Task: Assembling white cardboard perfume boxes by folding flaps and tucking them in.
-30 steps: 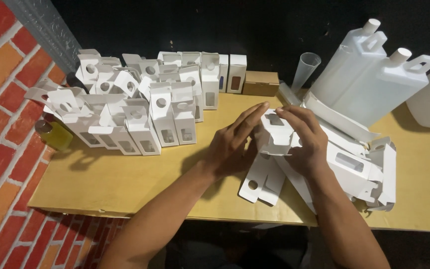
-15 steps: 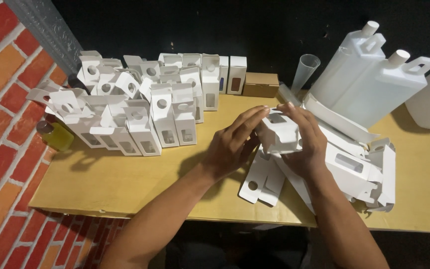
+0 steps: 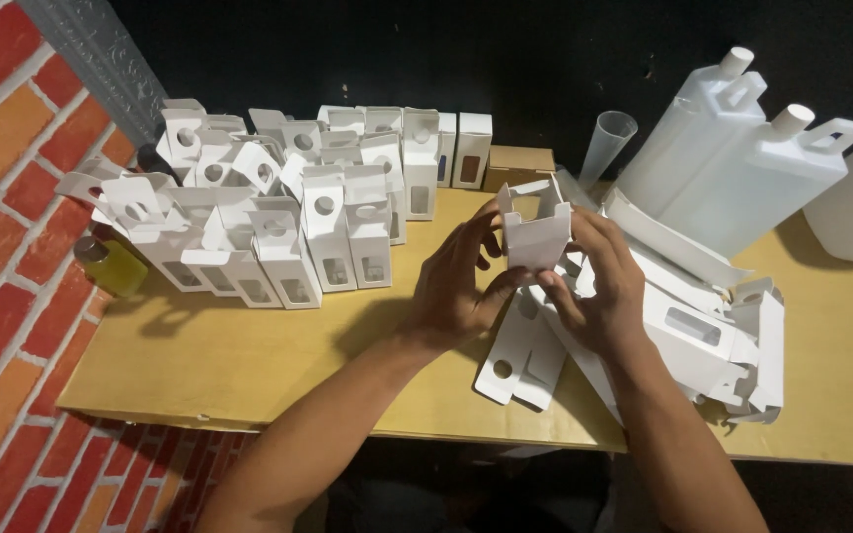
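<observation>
The small box (image 3: 535, 232) at frame centre looks like matt white cardboard, as do the folded boxes (image 3: 328, 227) at upper left. The counter (image 3: 219, 355) is smooth pale wood. Upper right, the jugs (image 3: 742, 158) are translucent, slightly glossy plastic.

The desk (image 3: 229, 365) has bare wood in front of the left hand (image 3: 456, 286), from the near edge up to the rows of standing white boxes (image 3: 288, 207), which close the way to the back and left. A small yellow bottle (image 3: 111, 265) stands at the left edge beside the brick wall (image 3: 2, 197). To the right, a pile of flat white cartons (image 3: 693, 326) lies under and beside the right hand (image 3: 599, 286). Behind it, two large white jugs (image 3: 742, 148) and a clear cup (image 3: 606, 146) block the back. Bare wood shows at the far right.
</observation>
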